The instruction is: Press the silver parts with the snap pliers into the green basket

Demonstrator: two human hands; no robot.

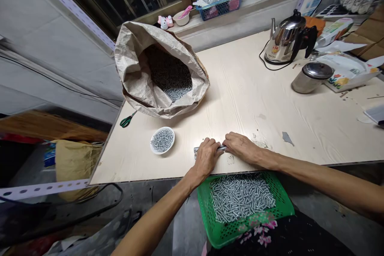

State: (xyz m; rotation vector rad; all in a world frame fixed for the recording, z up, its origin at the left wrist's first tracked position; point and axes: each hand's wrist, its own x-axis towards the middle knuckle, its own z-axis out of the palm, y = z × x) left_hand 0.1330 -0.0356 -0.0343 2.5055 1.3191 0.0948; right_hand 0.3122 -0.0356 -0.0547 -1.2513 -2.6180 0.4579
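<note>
My left hand lies over a narrow metal bar near the table's front edge, with its fingers closed round it. At the bar's right end my right hand is closed, fingertips pinched on it. Both hands hide most of the bar, so its full shape does not show. To the left of my hands stands a white bowl filled with small silvery metal pieces, which look like screws or springs. Below the table edge, a green plastic basket holds many more of these pieces.
A large open sack with metal pieces inside stands at the back left of the table. Green-handled scissors lie beside it. At the back right are an electric kettle and a lidded metal canister.
</note>
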